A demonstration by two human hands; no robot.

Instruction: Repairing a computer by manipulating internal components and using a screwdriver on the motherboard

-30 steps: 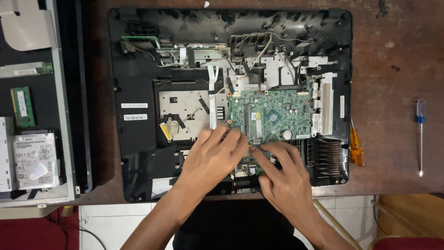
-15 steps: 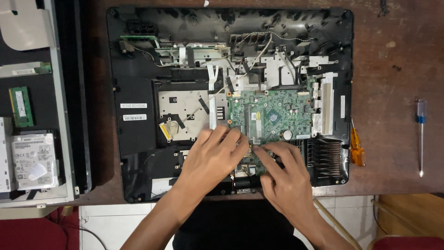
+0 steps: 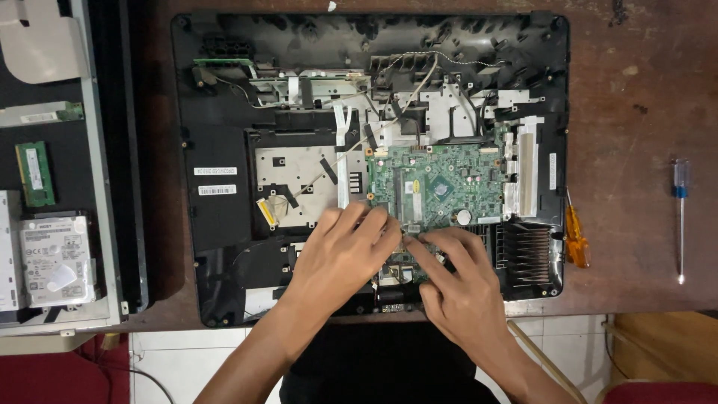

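An opened black computer shell (image 3: pixel 224 135) lies on a brown table, with a green circuit board (image 3: pixel 441 183) inside it right of centre. My left hand (image 3: pixel 340 254) rests on the board's near left corner, its fingers curled over the edge. My right hand (image 3: pixel 456 280) comes in from the lower right, with thumb and forefinger pinched at the same near edge. The fingertips of both hands meet there. What lies under them is hidden. Grey and white cables (image 3: pixel 419 71) run across the shell above the board.
An orange-handled screwdriver (image 3: pixel 576 239) lies against the shell's right side. A blue-handled screwdriver (image 3: pixel 680 217) lies further right on the table. At the left, a tray holds a hard drive (image 3: pixel 56 258) and a green memory stick (image 3: pixel 35 173). A black finned heatsink (image 3: pixel 527 254) sits beside my right hand.
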